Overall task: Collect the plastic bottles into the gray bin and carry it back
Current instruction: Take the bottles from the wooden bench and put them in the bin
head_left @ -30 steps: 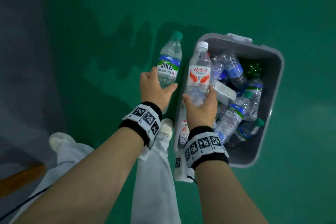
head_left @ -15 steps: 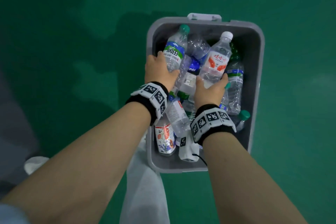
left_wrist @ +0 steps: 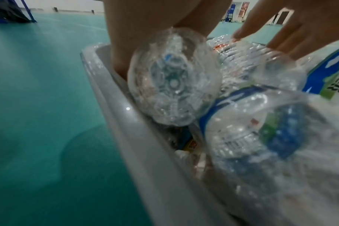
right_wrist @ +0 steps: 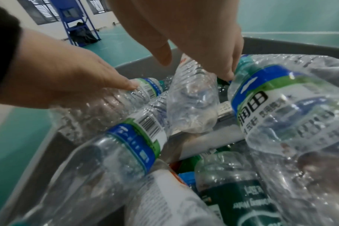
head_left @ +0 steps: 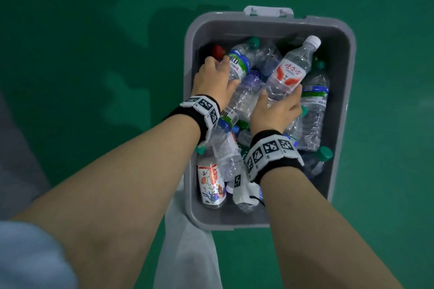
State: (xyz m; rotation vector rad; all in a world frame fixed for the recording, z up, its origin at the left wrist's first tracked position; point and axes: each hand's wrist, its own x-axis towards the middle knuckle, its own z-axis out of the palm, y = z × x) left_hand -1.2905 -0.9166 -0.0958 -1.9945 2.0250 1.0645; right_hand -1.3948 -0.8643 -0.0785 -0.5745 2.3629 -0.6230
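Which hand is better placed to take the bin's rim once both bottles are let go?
Probably left. The left hand, holding the green-capped bottle, sits right beside the gray bin's left wall; the right hand is mid-bin on the red-labelled bottle.

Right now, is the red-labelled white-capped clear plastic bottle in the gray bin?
In: red-labelled white-capped clear plastic bottle lies on the pile inside gray bin.

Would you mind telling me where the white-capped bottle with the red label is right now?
In the head view, the red-label bottle lies atop the pile in the gray bin, toward its far right, its base under the right hand.
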